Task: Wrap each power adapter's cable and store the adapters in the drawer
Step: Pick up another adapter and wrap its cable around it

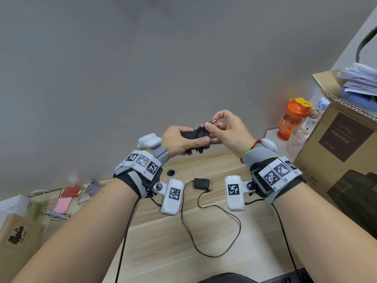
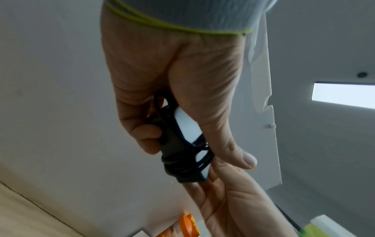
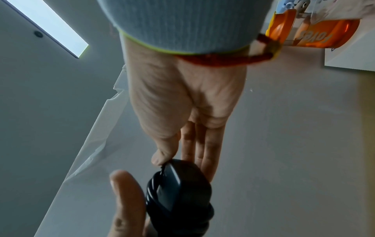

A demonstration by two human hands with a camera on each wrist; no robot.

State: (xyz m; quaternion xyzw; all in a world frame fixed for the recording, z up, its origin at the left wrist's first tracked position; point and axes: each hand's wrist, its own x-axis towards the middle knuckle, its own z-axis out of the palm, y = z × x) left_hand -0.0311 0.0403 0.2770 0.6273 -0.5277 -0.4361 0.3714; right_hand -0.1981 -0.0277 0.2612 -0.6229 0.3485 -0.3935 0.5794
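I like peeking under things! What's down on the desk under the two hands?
Another black adapter lies on the wooden desk, its cable loose, unwrapped. Both hands, left and right, hold a wrapped adapter. No drawer shows.

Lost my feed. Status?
Left hand grips wrapped adapter. Right hand pinches its cable tip. Second adapter unwrapped on desk.

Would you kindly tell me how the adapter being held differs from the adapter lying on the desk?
The held adapter is raised off the desk, gripped by the left hand; the desk adapter lies untouched. The held one's cable is coiled round its body, its plug tip pinched by the right hand; the desk one's cable sprawls loose. Both are black blocks.
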